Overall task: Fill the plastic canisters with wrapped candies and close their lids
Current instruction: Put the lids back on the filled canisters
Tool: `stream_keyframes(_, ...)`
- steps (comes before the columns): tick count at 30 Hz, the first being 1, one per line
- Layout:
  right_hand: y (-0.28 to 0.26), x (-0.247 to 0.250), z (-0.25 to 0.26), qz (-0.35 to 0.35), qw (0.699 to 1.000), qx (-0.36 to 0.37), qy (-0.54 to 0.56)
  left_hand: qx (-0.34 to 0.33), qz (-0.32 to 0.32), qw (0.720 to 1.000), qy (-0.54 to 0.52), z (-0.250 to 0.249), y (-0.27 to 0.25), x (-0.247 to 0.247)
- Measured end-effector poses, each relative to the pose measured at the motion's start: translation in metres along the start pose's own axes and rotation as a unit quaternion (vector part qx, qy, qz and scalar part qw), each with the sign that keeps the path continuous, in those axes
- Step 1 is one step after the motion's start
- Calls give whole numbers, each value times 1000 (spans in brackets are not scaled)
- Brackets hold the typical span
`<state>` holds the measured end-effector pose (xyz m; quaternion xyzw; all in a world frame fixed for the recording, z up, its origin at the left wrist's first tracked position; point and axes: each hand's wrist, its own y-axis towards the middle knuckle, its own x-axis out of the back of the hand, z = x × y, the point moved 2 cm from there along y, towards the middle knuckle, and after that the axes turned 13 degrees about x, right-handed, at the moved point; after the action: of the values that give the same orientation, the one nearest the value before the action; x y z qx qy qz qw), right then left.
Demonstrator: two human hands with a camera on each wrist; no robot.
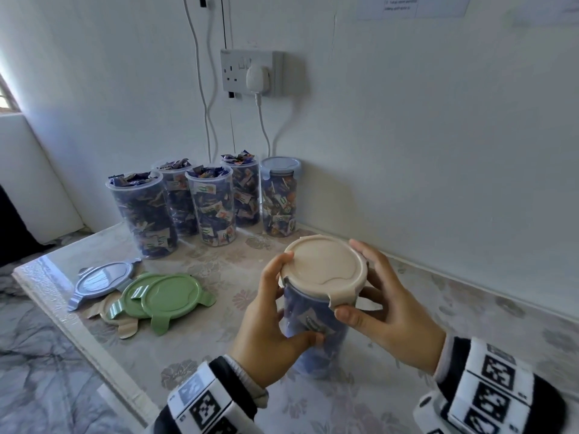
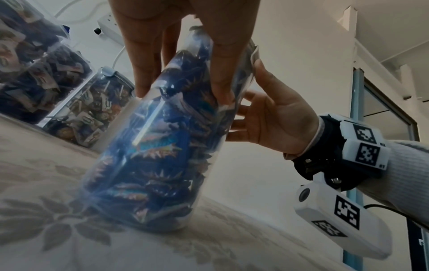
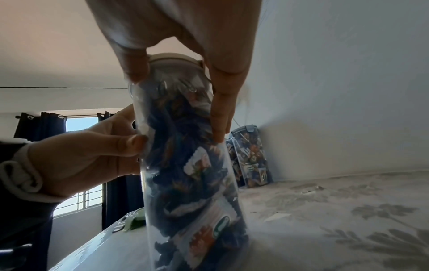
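Canister front and centre: the clear plastic canister (image 1: pixel 313 324) packed with blue-wrapped candies (image 2: pixel 150 146) stands on the floral-patterned surface (image 1: pixel 407 308) right in front of you, beige round lid (image 1: pixel 324 266) sitting on top. Your left hand (image 1: pixel 269 321) wraps the wall, thumb across the front and fingers up at the rim, so the body can't turn or slide while you work the lid. Your right hand (image 1: pixel 385 311) curls round the far side, thumb just under the near latch tab (image 1: pixel 336 300); that looks like the spot to press a clip down, though I can't tell whether it has snapped home.

Back by the wall, four open candy-filled canisters (image 1: pixel 206 205) wait together, heaped to the brim, beside one already capped with a pale blue lid (image 1: pixel 280 166). Loose lids, one grey-blue (image 1: pixel 100 278), two green (image 1: pixel 169 294), one beige beneath (image 1: pixel 125 327), lie stacked to your left, near enough to grab for the next round.
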<state>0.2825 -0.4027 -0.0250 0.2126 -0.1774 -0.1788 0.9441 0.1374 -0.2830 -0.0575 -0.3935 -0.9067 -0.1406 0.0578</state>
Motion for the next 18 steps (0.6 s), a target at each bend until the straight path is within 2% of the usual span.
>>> stream_keyframes(7,35,12,-30,-52,998,36,-9,24,-28,999,26,1,52,-12)
stream_keyframes(13,92,20,-60,-139,990,21,2,34,-75,996,40,11,113,-22)
stream_keyframes(18,135,37,-92,-146,989,-11,34,43,-74,995,60,18,161,-23)
